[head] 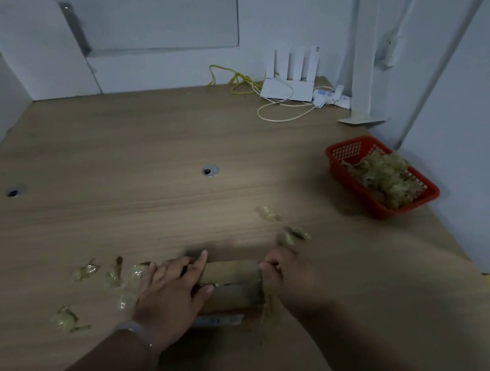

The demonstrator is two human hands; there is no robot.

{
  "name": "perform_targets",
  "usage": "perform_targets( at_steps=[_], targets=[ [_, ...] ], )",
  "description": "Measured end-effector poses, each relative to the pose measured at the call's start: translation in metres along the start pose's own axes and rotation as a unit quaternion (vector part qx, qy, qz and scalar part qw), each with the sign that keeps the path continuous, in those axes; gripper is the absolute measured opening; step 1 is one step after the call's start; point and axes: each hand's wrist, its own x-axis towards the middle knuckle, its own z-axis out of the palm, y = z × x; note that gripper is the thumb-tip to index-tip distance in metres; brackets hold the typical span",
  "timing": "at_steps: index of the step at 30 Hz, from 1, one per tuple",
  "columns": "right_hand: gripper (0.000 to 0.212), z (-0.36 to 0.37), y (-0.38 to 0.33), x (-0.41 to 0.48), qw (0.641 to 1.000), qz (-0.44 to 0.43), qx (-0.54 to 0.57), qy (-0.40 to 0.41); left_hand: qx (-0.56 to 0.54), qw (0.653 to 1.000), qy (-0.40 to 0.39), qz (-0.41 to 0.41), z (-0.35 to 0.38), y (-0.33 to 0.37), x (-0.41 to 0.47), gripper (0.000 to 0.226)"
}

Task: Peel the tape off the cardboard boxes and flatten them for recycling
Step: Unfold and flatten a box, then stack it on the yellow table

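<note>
Cardboard box (233, 279): small, lies on its side close to the near edge of the tabletop (148, 145), between both hands.

Left hand (172, 289): clamps the box's left end, fingers over the top, thumb on the near face. Likely bracing it so it does not slide under the pull from the other side.

Right hand (283, 278): fingers curled tight against the box's right end and gripping there. Whether tape sits between the fingertips cannot be told, as the hand is blurred. A frayed tape strand (268, 306) hangs just below it, so peeling at that end looks to be the step in hand.

A clear tape strip (235, 285) runs along the box's near face, not yet off. The box is not yet flattened.

Crumpled tape scraps (86, 271) lie left of the left hand, and more scraps (292, 235) just beyond the right hand, probably dropped within reach for later gathering.

Red basket (362, 199), near the right edge, is heaped with tape and evidently serves as the waste bin.

White router (286, 91) and yellow cable (222, 72) sit at the far edge.

Writing: a pale label (217, 319) on the box's near lower side is unreadable. No brand is legible anywhere.
</note>
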Motion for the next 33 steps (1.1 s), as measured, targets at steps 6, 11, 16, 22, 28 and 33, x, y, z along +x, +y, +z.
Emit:
perform_targets(
  at_steps=[6,11,16,22,28,33],
  targets=[
    [0.028,-0.015,-0.007,-0.012,0.995,0.054,0.079,-0.023,-0.012,1.0,0.003,-0.002,0.001,0.002,0.0,0.062],
    [0.024,-0.017,-0.018,-0.009,0.955,0.15,0.249,-0.062,-0.018,1.0,-0.006,-0.007,0.0,0.005,0.002,0.062],
    [0.011,-0.02,-0.017,-0.007,0.833,0.309,0.458,0.004,-0.019,1.0,-0.001,-0.009,0.002,0.005,0.002,0.062],
    [0.003,-0.013,-0.006,-0.029,0.879,0.297,0.356,-0.114,-0.035,0.999,0.012,-0.004,0.005,0.003,0.002,0.062],
    [0.025,-0.012,-0.011,-0.029,0.947,0.244,0.2,-0.068,-0.033,0.999,0.019,-0.011,0.007,0.004,0.003,0.062],
    [0.015,-0.012,-0.017,-0.03,0.95,0.241,0.195,-0.049,-0.034,0.999,0.03,-0.008,0.007,0.003,0.002,0.062]
  ],
)
